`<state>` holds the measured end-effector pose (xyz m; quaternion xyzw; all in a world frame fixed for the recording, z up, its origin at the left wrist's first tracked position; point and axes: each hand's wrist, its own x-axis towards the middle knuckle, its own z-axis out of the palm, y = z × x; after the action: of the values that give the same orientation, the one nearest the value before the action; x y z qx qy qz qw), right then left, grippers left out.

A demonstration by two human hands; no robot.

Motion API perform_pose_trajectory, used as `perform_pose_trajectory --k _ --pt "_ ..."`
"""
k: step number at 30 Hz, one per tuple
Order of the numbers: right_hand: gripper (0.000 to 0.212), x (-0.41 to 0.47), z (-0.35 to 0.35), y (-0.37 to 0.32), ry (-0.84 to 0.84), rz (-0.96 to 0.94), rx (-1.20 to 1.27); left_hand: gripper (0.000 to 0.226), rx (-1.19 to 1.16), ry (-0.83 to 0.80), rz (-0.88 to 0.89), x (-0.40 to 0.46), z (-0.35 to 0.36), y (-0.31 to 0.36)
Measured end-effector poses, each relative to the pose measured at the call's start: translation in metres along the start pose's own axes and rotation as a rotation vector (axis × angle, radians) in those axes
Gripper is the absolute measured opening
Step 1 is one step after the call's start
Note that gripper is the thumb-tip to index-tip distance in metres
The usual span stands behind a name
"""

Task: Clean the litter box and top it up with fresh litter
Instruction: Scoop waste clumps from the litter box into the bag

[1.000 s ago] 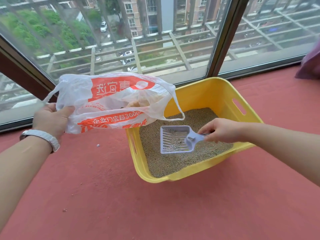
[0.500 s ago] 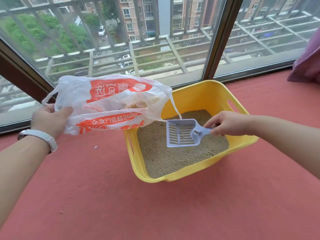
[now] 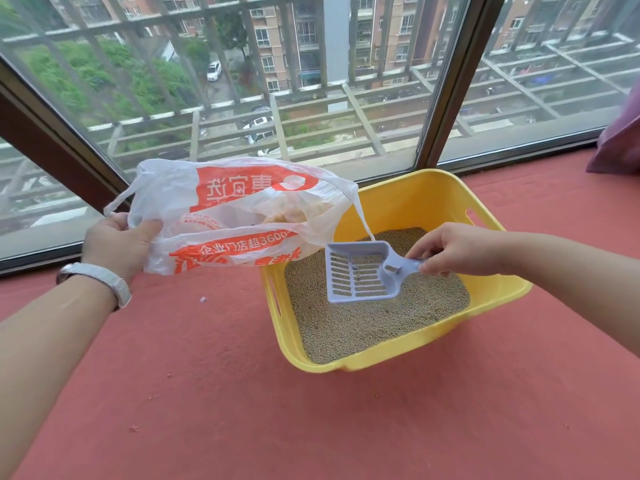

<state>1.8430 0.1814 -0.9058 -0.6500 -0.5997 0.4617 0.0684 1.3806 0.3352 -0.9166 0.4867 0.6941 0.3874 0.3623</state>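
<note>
The right hand (image 3: pixel 453 251) pinches the handle of a pale slotted scoop (image 3: pixel 360 275) and holds it above the litter, its tray almost bare apart from a speck or two. The left hand (image 3: pixel 117 240) grips one edge of a white and orange plastic bag (image 3: pixel 235 216), which hangs in the air just left of the yellow litter box (image 3: pixel 408 202), its mouth sagging toward the box and one loose handle strap trailing down to the scoop's back corner. Pale clumps show through the bag's thin film. The box sits on a red carpeted ledge (image 3: pixel 242 393) by the window (image 3: pixel 311 81), filled with an even layer of tan litter (image 3: pixel 363 323). The main risk looks to be the bag: gripped on one side only, its opening can fold shut or tip, so the clumps already inside could slide out onto the ledge or back into the box. The trailing strap could also catch on the scoop and jerk the bag. A few stray bits already lie on the ledge, and a loaded scoop carried across the rim may shed more grains. Fresh litter is not in sight.
</note>
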Motion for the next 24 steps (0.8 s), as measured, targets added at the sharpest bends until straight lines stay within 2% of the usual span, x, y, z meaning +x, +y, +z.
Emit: perform_pose_trajectory --k 3,8,11,15,19,22,24 --pt "0.022 0.005 -0.006 -0.016 0.071 -0.041 0.027 0.050 -0.022 -0.003 -0.001 0.003 -0.002 -0.003" --pt "0.017 0.019 -0.011 -0.061 0.218 -0.131 0.017 0.018 0.003 -0.011 0.036 -0.003 0.000 0.004" --pt "0.016 0.034 -0.006 -0.092 0.329 -0.172 -0.058 0.024 -0.025 -0.027 0.018 -0.001 0.000 0.002" --pt "0.029 0.061 0.004 -0.122 0.491 -0.166 -0.289 0.034 -0.077 -0.074 -0.061 0.005 -0.002 -0.002" --pt "0.029 0.085 0.018 -0.134 0.638 -0.255 -0.517 0.047 -0.136 -0.113 -0.122 0.003 -0.001 0.000" --pt "0.027 0.096 0.029 -0.139 0.732 -0.328 -0.623 0.032 -0.178 -0.109 -0.161 0.001 -0.003 -0.002" --pt "0.026 0.101 0.034 -0.140 0.780 -0.381 -0.677 0.035 -0.196 -0.097 -0.193 0.000 -0.005 -0.004"
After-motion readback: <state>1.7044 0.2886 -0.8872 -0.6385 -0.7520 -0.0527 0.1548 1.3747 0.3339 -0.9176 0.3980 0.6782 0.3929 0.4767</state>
